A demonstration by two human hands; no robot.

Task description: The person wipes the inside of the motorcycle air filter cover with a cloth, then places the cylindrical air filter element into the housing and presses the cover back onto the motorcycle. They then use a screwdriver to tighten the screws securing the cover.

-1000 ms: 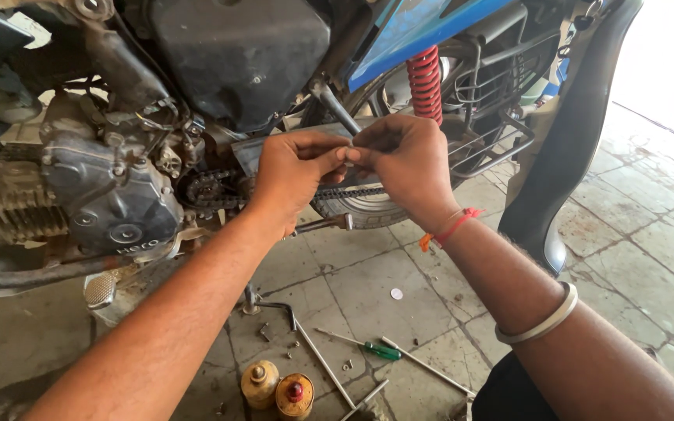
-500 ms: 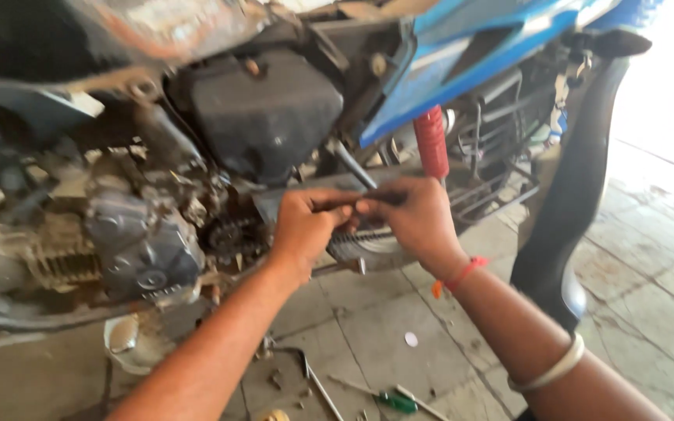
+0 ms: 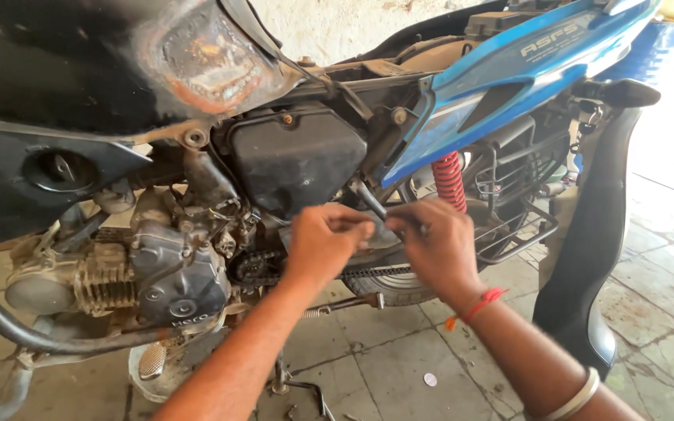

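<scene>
I have my left hand and right hand together beside the chain, fingers pinched narrow on a thin rod; the red spring sits at 1 o'clock.

Two bare forearms, no sleeves in view, no gloves. Left hand & its arm: nothing worn, no ring or watch seen. Right hand: red thread tied round the wrist, w/ a short orange-ish loose end hanging at its left side. Farther up the right forearm, near the bottom-right edge of view, a plain pale metal bangle, smooth, no pattern visible. Fingers bare; nails too small to make out.
</scene>
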